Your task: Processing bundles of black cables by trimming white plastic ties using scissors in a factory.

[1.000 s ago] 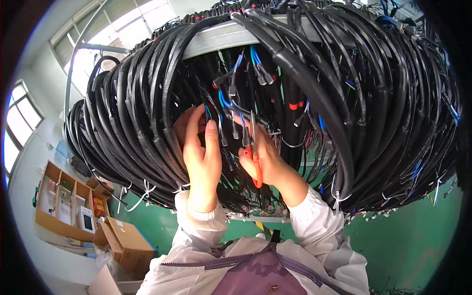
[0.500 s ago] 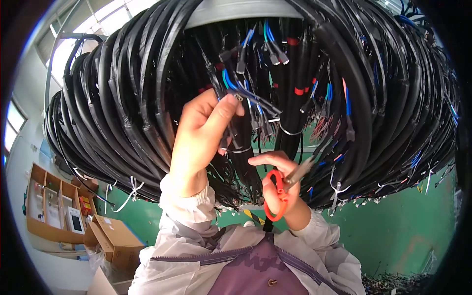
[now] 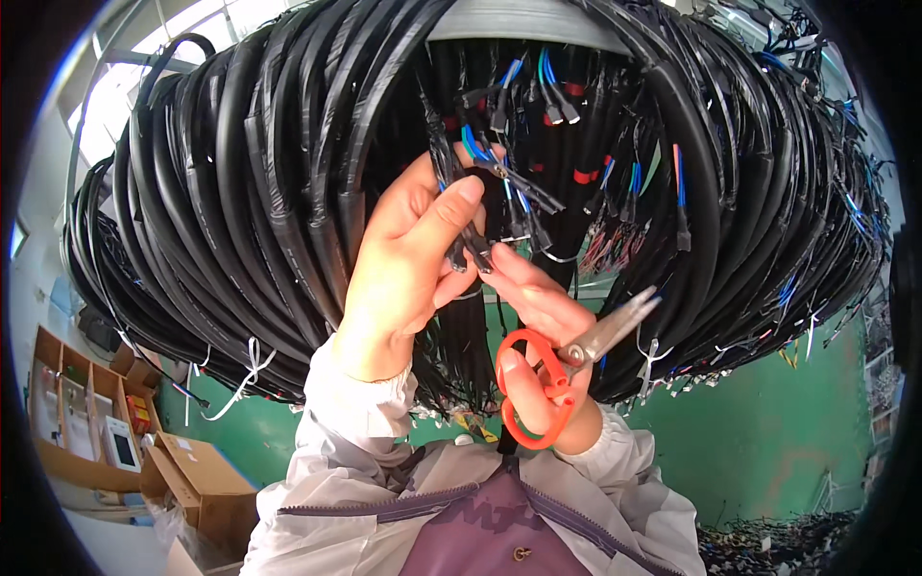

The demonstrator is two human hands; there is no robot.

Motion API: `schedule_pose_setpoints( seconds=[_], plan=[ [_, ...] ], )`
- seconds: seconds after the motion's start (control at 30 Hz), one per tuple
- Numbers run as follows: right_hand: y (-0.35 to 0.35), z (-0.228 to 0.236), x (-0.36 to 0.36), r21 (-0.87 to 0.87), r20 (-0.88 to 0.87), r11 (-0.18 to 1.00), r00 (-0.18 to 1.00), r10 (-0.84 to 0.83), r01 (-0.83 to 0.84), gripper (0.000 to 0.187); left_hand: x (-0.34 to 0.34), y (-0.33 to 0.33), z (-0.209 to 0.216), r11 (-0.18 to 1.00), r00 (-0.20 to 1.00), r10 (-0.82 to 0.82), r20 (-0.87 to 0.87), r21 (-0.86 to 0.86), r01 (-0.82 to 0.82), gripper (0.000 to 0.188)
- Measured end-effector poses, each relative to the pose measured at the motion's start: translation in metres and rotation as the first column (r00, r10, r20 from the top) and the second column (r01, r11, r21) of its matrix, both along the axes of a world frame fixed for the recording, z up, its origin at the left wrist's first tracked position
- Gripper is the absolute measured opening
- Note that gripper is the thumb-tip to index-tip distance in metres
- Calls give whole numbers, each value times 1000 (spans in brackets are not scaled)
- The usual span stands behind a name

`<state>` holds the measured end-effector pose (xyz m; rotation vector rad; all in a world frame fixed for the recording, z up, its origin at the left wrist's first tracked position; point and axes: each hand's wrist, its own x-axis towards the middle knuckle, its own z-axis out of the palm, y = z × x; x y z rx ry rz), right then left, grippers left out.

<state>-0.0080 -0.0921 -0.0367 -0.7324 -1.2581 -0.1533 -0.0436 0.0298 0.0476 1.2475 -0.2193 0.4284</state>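
Note:
My left hand [image 3: 389, 274] grips a small bunch of black-sheathed wire ends [image 3: 473, 252] between thumb and fingers. Blue and green wires [image 3: 473, 144] fan out above its fingertips, ending in dark sleeved connectors [image 3: 538, 192]. My right hand [image 3: 552, 312] carries scissors [image 3: 615, 331] with red-orange handles. A handle loop is around its thumb, and the blades point up and right, away from the wires. The outstretched right fingertips meet the lower ends of the bunch beside my left fingers. Whether they pinch a wire is hard to see.
Thick black cable harnesses [image 3: 230, 182] hang in loops left and right beneath a pale curved bar [image 3: 528, 27]. White cable ties [image 3: 252, 370] hang from the bundles. A wooden divided shelf [image 3: 82, 470] and a cardboard box [image 3: 206, 466] stand lower left, and more cables lie lower right.
My right hand has moved up and left to the wire ends at my left fingers. The scissors have turned, showing their blades side-on. The harnesses appear slightly shifted in view.

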Motion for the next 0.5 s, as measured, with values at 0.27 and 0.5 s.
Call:
schedule_pose_setpoints(
  seconds=[0.27,0.5],
  plan=[
    [-1,12,-4,-40,117,989,984,-137,143,60,-3,4,2,949,977,-214,0,-237,208,31],
    [-7,19,-11,-100,134,966,966,-223,237,61,-5,2,3,905,958,-287,25,-321,280,30]
  ],
)
